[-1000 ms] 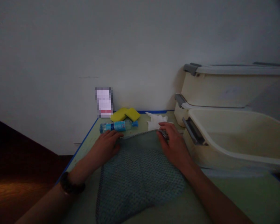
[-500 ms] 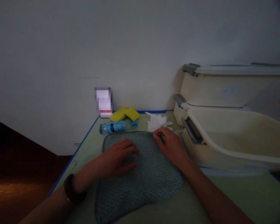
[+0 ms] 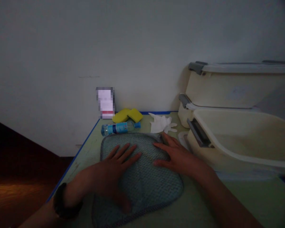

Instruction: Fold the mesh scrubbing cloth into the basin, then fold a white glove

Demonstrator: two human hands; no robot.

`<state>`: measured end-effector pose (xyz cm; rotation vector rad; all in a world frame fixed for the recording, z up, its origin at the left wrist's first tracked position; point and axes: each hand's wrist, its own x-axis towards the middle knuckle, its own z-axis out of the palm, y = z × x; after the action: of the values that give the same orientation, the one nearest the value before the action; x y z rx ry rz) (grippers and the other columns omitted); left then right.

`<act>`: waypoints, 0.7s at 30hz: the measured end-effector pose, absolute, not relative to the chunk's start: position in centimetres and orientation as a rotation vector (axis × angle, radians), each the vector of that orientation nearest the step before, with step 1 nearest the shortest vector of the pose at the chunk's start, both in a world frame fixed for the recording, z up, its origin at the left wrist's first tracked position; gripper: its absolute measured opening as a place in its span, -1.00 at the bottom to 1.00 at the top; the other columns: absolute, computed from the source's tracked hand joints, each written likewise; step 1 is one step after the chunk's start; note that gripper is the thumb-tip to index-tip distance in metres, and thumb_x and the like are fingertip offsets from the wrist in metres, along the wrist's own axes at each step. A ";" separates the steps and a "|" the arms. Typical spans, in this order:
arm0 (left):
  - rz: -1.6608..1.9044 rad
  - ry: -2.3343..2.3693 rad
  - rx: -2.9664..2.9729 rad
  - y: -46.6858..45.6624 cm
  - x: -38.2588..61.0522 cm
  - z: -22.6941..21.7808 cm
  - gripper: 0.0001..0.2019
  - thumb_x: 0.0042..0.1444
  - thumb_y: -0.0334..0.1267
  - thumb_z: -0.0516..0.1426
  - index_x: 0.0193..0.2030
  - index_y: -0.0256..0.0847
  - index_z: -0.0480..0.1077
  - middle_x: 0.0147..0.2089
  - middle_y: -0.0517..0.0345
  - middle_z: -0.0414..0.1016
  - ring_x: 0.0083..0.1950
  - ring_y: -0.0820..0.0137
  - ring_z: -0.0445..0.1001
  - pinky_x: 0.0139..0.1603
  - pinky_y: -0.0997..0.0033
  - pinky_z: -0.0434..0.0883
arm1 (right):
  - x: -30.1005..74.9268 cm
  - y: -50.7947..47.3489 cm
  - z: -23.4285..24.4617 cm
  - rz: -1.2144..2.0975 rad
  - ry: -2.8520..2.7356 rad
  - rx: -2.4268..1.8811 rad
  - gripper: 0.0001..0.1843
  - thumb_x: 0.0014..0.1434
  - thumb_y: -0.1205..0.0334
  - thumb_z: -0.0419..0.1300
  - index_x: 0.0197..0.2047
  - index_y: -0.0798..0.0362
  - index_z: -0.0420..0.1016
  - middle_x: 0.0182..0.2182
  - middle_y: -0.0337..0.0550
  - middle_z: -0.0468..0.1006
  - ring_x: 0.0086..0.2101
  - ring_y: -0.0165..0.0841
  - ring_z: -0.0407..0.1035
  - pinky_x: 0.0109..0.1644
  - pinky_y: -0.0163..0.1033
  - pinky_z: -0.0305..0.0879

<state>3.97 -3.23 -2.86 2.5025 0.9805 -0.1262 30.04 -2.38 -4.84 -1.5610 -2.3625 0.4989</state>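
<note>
A blue-green woven cloth (image 3: 144,177) with a darker stitched border lies spread over the table in front of me. My left hand (image 3: 114,174) is over its left half, palm down, with fingers and thumb spread wide. On the cloth's upper right part rests my right hand (image 3: 175,155), its fingers apart too. Neither hand grips anything. Just beyond the cloth's far edge, a clear plastic bottle (image 3: 121,127) with a blue label and cap lies on its side. A white disposable glove (image 3: 160,123) lies crumpled past my right fingertips.
Two yellow sponge-like pieces (image 3: 127,115) lie behind the bottle. A screen device (image 3: 105,103), blurred out, leans on the wall. At right stands an open cream storage bin (image 3: 228,152) with grey handles, another bin (image 3: 228,91) behind it. Blue tape edges the green table (image 3: 85,148).
My left hand has spread its fingers and moved nearer me. My right hand has let go of the cloth's far edge and opened over it. The cloth lies flatter.
</note>
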 end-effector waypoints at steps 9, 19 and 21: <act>0.050 1.229 2.561 -2.9 5.4 -3.3 -0.28 0.03 0.19 -0.04 0.28 -0.09 -0.08 0.36 -0.03 -0.19 0.35 0.05 -0.30 0.24 -0.13 -0.16 | 28.3 -1.2 -5.0 0.161 -2.087 -1.755 -0.35 0.19 0.00 -0.07 0.27 0.15 -0.04 0.05 0.19 0.27 0.02 -0.03 0.22 -0.04 0.02 0.25; 0.107 1.407 2.660 -1.4 5.9 -5.5 -0.33 0.10 0.17 -0.14 0.29 -0.11 -0.12 0.36 -0.04 -0.17 0.34 0.04 -0.23 0.25 -0.09 -0.14 | 28.0 0.8 -7.6 0.101 -2.187 -1.812 -0.36 0.18 -0.11 -0.14 0.23 0.07 0.09 0.21 0.09 0.10 0.19 -0.03 -0.09 0.18 0.05 -0.11; 0.089 1.429 2.668 -1.3 6.0 -5.6 -0.32 0.10 0.18 -0.15 0.29 -0.11 -0.12 0.36 -0.04 -0.18 0.34 0.04 -0.23 0.25 -0.09 -0.13 | 28.0 1.3 -7.7 0.077 -2.157 -1.843 -0.36 0.18 -0.10 -0.14 0.23 0.09 0.09 0.22 0.08 0.07 0.19 -0.05 -0.09 0.18 0.02 -0.10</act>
<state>6.01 -1.32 -5.60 2.6682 1.4288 0.0891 27.98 1.26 -7.69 -1.8429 -2.1573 0.0771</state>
